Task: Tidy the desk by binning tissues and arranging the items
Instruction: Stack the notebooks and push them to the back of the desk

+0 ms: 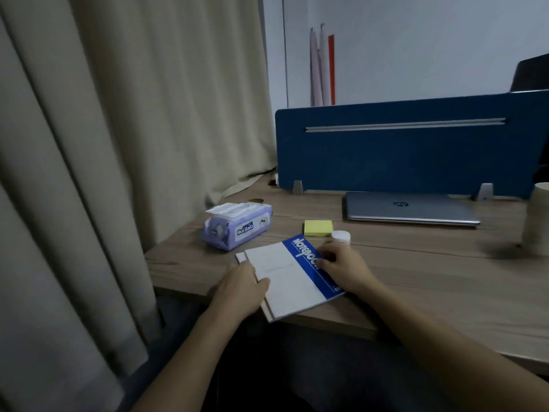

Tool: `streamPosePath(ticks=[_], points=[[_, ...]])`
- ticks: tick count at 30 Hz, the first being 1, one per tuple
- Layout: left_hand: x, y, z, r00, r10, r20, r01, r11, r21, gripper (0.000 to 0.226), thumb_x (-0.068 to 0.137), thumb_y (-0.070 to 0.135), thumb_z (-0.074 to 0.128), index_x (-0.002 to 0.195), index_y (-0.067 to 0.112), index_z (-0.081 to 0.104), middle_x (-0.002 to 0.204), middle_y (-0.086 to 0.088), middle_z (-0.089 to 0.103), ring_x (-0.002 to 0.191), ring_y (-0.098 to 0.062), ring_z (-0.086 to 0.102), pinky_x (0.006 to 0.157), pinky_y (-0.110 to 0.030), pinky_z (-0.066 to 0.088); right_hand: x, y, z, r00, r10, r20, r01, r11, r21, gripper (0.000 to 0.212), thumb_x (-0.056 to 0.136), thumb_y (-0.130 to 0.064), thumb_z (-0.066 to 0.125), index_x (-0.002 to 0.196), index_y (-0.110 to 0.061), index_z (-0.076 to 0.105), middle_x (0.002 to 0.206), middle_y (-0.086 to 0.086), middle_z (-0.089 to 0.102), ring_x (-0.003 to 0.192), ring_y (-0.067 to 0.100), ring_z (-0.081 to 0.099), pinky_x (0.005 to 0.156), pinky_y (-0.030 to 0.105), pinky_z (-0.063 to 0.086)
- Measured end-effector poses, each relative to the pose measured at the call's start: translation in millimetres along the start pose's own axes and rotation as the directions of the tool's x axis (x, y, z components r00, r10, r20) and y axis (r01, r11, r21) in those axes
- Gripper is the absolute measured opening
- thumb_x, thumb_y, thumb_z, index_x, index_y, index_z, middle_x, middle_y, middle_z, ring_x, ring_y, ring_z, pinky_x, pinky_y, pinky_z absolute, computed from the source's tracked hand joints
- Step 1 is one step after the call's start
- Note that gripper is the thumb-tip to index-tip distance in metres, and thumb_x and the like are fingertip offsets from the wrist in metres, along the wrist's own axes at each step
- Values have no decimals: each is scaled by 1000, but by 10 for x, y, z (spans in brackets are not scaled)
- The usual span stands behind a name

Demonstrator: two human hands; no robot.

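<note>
Two hands on a blue-and-white notebook [292, 278] marked "Notebook", lying at the desk's [416, 272] near edge: left hand [240, 289] gripping its left side, thumb on the cover; right hand [341, 267] resting fingers-down on the blue band. Behind, "HuiBalu" wipes pack [237, 226], yellow sticky notes [318, 228], closed HP laptop [411, 208].

"Notebook" on the blue-banded notebook [297, 272], "HuiBaLu" on the wipes pack [237, 226], HP logo on the laptop [410, 208]
</note>
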State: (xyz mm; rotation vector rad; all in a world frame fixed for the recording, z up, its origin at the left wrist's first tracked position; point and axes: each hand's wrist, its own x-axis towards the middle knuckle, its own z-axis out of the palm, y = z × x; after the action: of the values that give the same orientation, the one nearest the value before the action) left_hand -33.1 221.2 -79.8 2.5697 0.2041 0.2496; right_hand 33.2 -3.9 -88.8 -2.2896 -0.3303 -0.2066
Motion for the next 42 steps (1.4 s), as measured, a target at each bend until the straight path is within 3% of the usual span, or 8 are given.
streamPosePath(ticks=[5,13,17,22,27,31,38,42], points=[[135,99,20,997,-76,-33,69,980,-188,51,90,34,59,131,4,51,130,-16,57,114,-32,58,92,-34,47,-41,5,-32,999,-26,22,27,998,-51,32,95,-22,56,126,-22,63,124,-1,64,105,14,59,87,33,52],[317,90,131,985,-148,86,168,730,-663,30,85,7,63,115,7,65,107,-8,72,95,-25,68,87,-42,54,-14,31,-21,999,-2,43,3,1000,-26,36,93,-25,60,129,-21,58,128,-1,62,108,10,57,88,27,51],[269,173,288,999,9,-48,-41,691,-722,30,93,3,55,122,10,57,119,-7,67,105,-21,64,87,-40,53,-38,32,-6,1000,15,1,-15,991,136,40,92,-23,62,130,-25,51,126,-5,62,101,5,58,80,25,51],[322,346,344,955,66,-290,-270,601,-752,26,101,18,48,126,23,48,117,5,62,99,-3,61,70,-10,48,-79,25,-57,986,-1,-165,74,897,436,42,95,-27,57,132,-37,40,119,-17,59,102,-3,60,85,27,53],[395,710,426,920,209,-333,-392,545,-741,22,101,23,45,113,40,40,117,14,58,100,3,61,72,-15,52,-60,121,-178,915,-52,-400,222,893,392,30,100,-21,48,126,-34,43,110,-33,59,102,-10,59,75,10,47],[485,908,555,897,339,-282,-427,504,-751,25,101,21,44,113,42,36,115,19,55,101,6,60,72,-12,52,-12,221,-307,828,-33,-560,286,883,371,26,100,-15,45,118,-33,41,103,-34,60,97,-7,59,74,8,44],[632,828,842,901,433,-37,-315,592,-742,40,99,16,49,116,50,35,114,21,58,99,15,58,74,-2,45,55,456,-474,938,66,-340,155,798,583,8,100,-26,45,108,-28,46,105,-19,67,98,2,64,85,34,53],[751,821,853,917,396,-56,-299,586,-753,32,99,16,50,112,42,38,112,15,61,97,9,61,69,-6,49,77,487,-500,968,32,-250,132,780,612,19,100,-20,43,113,-34,47,114,-16,66,102,2,63,84,28,50]])
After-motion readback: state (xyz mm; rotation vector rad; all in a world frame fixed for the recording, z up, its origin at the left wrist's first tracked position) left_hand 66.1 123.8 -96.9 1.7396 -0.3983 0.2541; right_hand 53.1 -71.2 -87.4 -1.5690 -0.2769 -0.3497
